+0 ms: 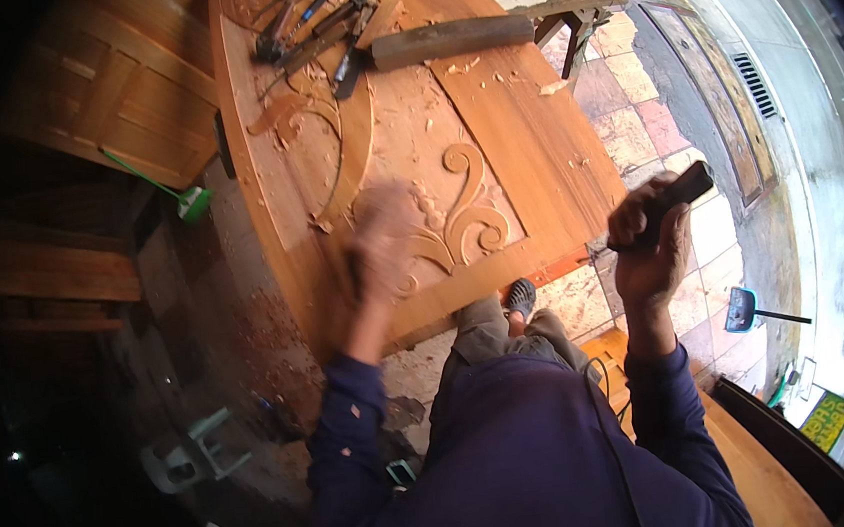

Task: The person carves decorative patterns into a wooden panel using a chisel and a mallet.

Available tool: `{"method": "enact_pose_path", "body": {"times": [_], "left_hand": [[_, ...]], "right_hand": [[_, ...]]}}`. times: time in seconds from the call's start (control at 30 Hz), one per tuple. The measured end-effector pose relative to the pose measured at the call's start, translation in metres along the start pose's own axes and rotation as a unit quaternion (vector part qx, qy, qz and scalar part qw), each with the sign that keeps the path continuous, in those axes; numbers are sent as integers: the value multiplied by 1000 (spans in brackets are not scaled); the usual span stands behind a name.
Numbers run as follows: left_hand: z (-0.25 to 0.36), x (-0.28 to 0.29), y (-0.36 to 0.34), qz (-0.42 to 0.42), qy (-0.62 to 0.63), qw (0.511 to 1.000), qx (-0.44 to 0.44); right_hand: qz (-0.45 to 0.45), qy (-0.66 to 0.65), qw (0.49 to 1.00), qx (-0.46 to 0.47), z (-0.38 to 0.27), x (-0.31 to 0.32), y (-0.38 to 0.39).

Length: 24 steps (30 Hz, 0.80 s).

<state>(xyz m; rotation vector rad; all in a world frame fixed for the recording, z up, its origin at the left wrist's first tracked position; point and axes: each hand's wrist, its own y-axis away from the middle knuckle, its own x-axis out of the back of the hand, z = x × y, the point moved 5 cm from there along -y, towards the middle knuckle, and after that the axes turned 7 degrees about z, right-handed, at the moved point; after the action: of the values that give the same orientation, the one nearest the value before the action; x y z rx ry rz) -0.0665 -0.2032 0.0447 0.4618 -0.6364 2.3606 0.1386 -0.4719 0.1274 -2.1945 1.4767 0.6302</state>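
A wooden panel (542,143) with raised scrolls and leaf shapes carved into it lies in front of me. My left hand (384,232) is over its lower left part, beside the carved scroll (472,209). Motion smears its fingers, so I cannot make out their grip or anything in them. Off the panel's right edge, my right hand (649,244) is raised, its fingers wrapped round a dark rectangular block (682,196). One end of the block sticks out beyond the thumb. Wood shavings are scattered over the panel.
Several chisels and other hand tools (311,32) lie at the panel's far end, next to a long dark wooden bar (453,40). A green broom (194,203) is on the left, a white plastic chair (198,452) lower left. To the right is a blue dustpan (741,309).
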Motion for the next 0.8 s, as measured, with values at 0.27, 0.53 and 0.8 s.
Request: {"method": "enact_pose_path", "body": {"times": [0.27,0.53,0.8], "left_hand": [[-122,62,-65,145,-416,897,28],[-140,67,-60,190,-366,911,24],[-145,67,-63,197,-375,906,18]], "right_hand": [[-244,-118,957,-104,54,-56,-12],[-260,23,950,-174,87,-62,14],[-259,-21,953,-155,90,-51,14]]}}
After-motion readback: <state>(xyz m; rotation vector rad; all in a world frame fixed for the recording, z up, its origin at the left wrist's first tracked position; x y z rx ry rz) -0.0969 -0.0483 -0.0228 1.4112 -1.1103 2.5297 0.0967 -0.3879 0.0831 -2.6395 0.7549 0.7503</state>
